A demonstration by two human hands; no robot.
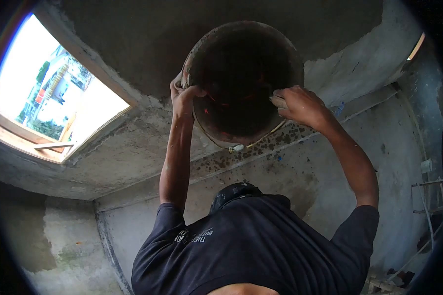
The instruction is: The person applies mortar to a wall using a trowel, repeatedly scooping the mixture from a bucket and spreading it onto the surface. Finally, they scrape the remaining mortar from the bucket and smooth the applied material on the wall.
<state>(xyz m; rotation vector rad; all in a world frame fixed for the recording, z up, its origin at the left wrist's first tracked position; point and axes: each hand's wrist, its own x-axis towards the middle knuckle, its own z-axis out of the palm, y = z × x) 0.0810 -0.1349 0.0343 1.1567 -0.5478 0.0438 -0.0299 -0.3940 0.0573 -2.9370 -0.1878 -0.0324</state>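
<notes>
In front of my body is a round bucket [291,51] with a dirty, plaster-crusted rim, its dark mouth facing me. My left hand [186,96] grips the left side of the rim, thumb lying over the inner edge. On the opposite side my right hand [300,104] is closed over the rim, with its curled fingers inside the mouth. Those fingers look coated in grey. The wire handle [274,132] hangs along the near side of the bucket, with a pale grip at its middle. What lies deep inside is lost in shadow.
Beyond the bucket is a wall with a dark, damp-looking plaster patch [147,37]. A framed window opening [103,96] is at the left. Dark splatters [253,150] mark a ledge-like strip below the bucket. At far right stand a pale frame [426,183] and loose cable.
</notes>
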